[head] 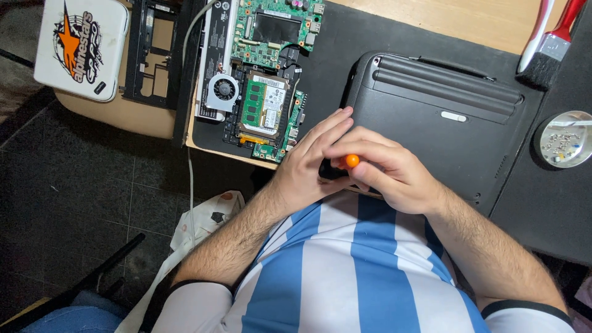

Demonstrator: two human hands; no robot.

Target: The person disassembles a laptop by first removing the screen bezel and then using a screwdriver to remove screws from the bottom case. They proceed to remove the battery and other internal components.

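Observation:
A black laptop base (444,117) lies upside down on a dark mat, near the table's front edge. My right hand (388,169) grips a screwdriver whose orange end cap (352,161) shows between my fingers, at the laptop's near left corner. My left hand (308,160) rests against that corner with its fingers stretched over the edge, touching the right hand. The screwdriver's tip is hidden by my hands.
A green circuit board with a small fan (262,80) lies to the left on the mat. A round dish of small screws (564,140) sits at right, a red-handled brush (546,49) behind it. A white padded case (80,46) and a black frame (151,52) lie far left.

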